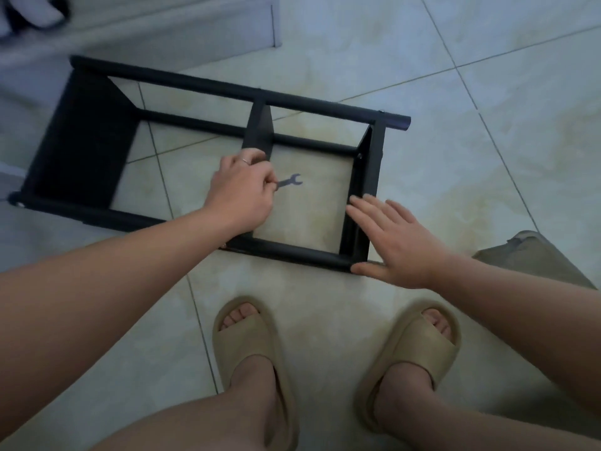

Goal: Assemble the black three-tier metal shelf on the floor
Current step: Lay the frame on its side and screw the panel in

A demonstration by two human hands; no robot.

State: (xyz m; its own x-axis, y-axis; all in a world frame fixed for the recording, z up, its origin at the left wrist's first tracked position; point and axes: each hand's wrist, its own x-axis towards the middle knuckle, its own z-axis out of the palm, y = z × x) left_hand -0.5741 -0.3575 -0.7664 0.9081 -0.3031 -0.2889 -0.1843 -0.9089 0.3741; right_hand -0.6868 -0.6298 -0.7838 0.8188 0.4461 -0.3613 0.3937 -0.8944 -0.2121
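**Wrench in the left hand, flat palm at the shelf's right end**

The black shelf point(227, 89) lies on its side on the tiled floor point(455, 125). Its long tubes run from the far left of the floor, below a pale step point(162, 24), towards the middle right. Its broad end panel point(81, 141) stands at the left. A narrow middle panel point(258, 131) crosses between the two upper tubes.

The left hand point(242, 190) reaches in over the near tube, just in front of that middle panel. A ring point(246, 161) shows on one finger. Its curled fingers and thumb pinch the handle of a small wrench point(291, 181), whose open head points right above the bare tile inside the frame.

The right end panel point(361, 196) closes the frame, with a bolt point(359, 155) near its upper corner. The right hand point(396, 242) is spread flat with straight fingers and holds nothing. Its fingertips lie over that end panel, and its thumb is at the near right corner of the frame.

Two feet in tan slippers point(250, 346) stand on the near floor. A khaki cloth point(533, 255) lies at the right edge.
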